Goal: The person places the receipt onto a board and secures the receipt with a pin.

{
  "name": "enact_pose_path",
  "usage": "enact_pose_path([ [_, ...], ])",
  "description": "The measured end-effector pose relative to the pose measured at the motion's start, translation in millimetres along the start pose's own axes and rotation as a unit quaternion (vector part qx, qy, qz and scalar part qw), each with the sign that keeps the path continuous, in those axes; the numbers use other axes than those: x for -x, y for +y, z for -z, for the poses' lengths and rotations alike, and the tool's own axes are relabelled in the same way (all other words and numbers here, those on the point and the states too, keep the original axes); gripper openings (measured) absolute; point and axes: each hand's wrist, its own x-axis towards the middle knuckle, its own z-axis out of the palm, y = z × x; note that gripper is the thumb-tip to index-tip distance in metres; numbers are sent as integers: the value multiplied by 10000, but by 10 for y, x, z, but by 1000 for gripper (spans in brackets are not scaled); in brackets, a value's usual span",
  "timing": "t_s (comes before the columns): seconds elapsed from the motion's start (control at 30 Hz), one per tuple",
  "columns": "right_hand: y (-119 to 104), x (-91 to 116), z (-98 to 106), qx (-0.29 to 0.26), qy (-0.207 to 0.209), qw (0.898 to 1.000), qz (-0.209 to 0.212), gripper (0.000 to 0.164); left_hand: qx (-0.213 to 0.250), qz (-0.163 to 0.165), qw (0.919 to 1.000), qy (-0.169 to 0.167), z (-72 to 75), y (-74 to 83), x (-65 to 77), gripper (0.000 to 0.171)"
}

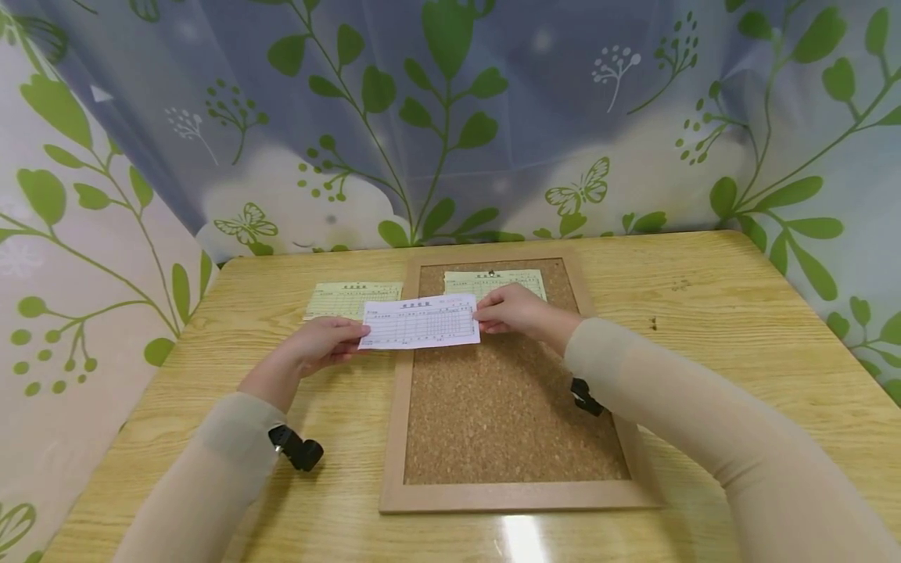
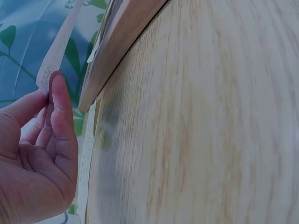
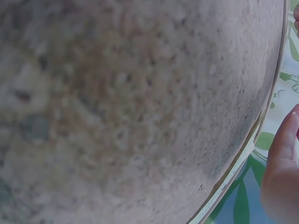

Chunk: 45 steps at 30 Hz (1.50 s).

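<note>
A white printed form slip (image 1: 421, 322) is stretched level between both hands, above the left frame edge of a cork board (image 1: 514, 422). My left hand (image 1: 325, 344) pinches its left end between thumb and fingers; in the left wrist view the slip (image 2: 57, 51) shows nearly edge-on beside the left hand (image 2: 42, 154). At the slip's right end, my right hand (image 1: 517, 311) pinches the edge. Only part of the right hand (image 3: 282, 172) shows in the right wrist view. Behind the slip, a yellowish form (image 1: 517, 277) lies at the board's top with a pin (image 1: 491, 273) at its upper edge.
Another yellowish form (image 1: 331, 295) lies on the wooden table (image 1: 704, 352) left of the board, partly covered by the slip and left hand. Small dark bits, perhaps pins (image 1: 653, 323), lie right of the board. A leaf-patterned curtain (image 1: 450, 141) hangs behind the table.
</note>
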Motion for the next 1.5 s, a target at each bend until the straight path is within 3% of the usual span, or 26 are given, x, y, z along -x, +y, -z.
enact_pose_path([
  [0.9,89,61,173,115,62,9999,-59,25,-5,-249,9993,-275,-156,76,-82,20],
  [1.5,158,124,300,49,21,10000,-28,25,-67,-188,9995,-230,-303,108,-174,33],
])
